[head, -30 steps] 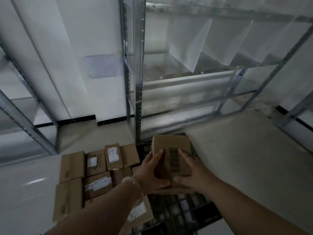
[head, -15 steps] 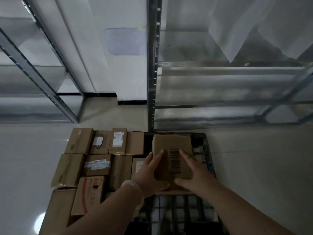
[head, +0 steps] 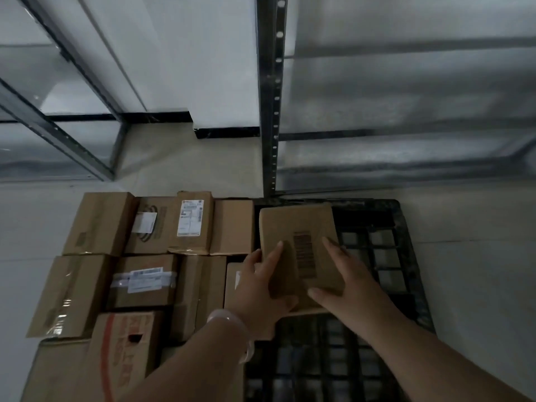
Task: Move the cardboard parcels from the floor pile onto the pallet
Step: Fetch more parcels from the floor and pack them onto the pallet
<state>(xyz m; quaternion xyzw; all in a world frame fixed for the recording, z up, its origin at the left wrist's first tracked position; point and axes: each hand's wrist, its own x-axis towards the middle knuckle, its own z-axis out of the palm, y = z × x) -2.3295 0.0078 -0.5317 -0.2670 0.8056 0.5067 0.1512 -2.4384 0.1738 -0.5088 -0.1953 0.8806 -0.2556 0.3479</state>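
I see the parcel (head: 295, 227) over the far left part of the black pallet (head: 391, 256), whose open grid shows at its 3 and 6 o'clock; I cannot tell whether it rests on the grid or hangs just above it. Both hands hold it: the left hand (head: 261, 288) wraps its 9 o'clock edge with the thumb round the near edge, and the right hand (head: 345, 282) clasps the 4 o'clock corner, fingers spread on top. Packed boxes (head: 145, 280) sit close at 9 o'clock, a shelf post (head: 269, 97) stands at 12 o'clock just beyond the pallet, and pale floor (head: 478, 256) lies at 3 o'clock.
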